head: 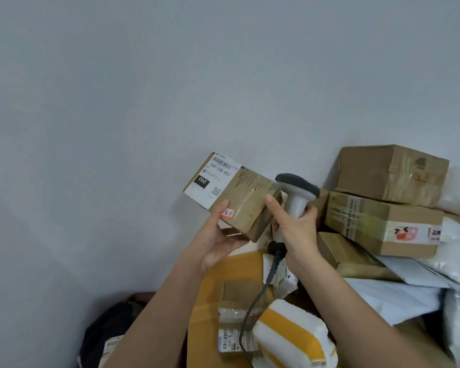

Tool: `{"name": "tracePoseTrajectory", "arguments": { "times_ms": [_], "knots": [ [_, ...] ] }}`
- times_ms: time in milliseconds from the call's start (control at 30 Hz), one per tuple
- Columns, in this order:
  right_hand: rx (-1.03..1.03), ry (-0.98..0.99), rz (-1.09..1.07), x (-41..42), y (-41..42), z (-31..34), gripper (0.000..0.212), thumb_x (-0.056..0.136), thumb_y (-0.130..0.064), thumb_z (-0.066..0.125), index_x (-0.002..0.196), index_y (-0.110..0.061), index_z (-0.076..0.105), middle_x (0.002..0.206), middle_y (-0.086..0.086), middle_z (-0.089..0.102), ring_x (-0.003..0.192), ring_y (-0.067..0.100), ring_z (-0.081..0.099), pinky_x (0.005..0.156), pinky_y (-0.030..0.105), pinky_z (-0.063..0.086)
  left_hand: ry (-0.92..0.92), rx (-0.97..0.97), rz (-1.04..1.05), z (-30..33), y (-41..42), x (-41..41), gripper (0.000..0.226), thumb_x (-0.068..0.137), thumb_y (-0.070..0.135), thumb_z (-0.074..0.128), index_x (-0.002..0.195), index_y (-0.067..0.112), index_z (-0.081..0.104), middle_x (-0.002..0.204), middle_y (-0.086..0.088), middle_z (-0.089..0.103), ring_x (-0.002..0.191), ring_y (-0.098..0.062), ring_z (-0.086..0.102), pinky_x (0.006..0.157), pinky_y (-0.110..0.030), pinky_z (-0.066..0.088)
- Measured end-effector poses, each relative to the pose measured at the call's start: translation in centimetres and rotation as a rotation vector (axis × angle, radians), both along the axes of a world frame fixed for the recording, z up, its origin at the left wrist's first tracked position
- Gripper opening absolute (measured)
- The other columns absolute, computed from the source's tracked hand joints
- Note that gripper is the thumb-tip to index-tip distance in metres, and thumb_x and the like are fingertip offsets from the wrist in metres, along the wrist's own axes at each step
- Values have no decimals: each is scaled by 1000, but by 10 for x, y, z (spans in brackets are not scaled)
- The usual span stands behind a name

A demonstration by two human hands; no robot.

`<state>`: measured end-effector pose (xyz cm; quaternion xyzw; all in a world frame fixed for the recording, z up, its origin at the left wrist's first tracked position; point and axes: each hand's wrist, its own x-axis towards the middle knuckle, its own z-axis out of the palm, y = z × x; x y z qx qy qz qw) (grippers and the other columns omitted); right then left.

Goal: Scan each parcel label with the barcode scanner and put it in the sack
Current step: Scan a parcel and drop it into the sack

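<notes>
**Head view: one parcel held up, one scanner at its end**

Head camera shows one brown cardboard parcel [239, 197] held up in front of the pale wall [144, 102], tilted, its white shipping label [211, 179] with barcode facing the camera. The left hand [218, 240] grips it from below, thumb pressed on the taped top beside a small red-edged sticker [228, 213]. The right hand [295, 229] is wrapped round the handle of the single grey barcode scanner [296, 192], index finger stretched onto the parcel's right end; the scanner head sits just beside that end. Its dark cable [258, 296] hangs down between the forearms.

Right of the hands, three cardboard boxes [383, 221] are stacked against the wall, with white mailer bags [409, 282] beneath and beside them. Below the hands, on an orange-brown surface [205, 314], lie a small taped box [235, 312] and a white-and-yellow wrapped packet [292, 335]. At lower left a dark sack [104, 330] holds one labelled parcel, partly hidden by the left forearm.
</notes>
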<state>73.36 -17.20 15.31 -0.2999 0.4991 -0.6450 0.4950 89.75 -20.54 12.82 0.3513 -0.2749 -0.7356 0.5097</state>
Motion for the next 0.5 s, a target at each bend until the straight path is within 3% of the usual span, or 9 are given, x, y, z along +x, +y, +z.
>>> {"name": "tracePoseTrajectory", "arguments": {
  "times_ms": [133,267,367,500],
  "knots": [
    [-33,-25,-17,-4,-5,2,89,59,-45,91,122,-34,29,105,-19,53,91,-6,55,61,10,45,-20,-32,-17,5,2,-16,65,73,32,82,129,17,53,110,-22,70,107,-38,66,98,-58,48],
    [-36,-7,5,-19,-10,1,88,62,-38,92,127,-32,33,118,-8,58,102,7,61,76,25,52,-76,-38,-103,7,7,-12,90,59,42,89,134,19,47,121,-24,64,113,-40,63,101,-51,49],
    [-13,30,25,-34,-12,6,94,65,-36,91,140,-25,35,126,-4,59,109,15,62,90,38,53,-86,-59,-31,9,6,3,109,45,49,94,138,20,45,130,-22,56,117,-40,60,102,-52,47],
    [-43,46,117,-53,-13,17,63,70,-25,88,119,-28,48,108,-3,70,82,6,73,64,25,59,-166,-79,40,13,5,33,86,69,36,80,143,18,42,129,-19,58,115,-37,62,101,-51,49]
  ]
}}
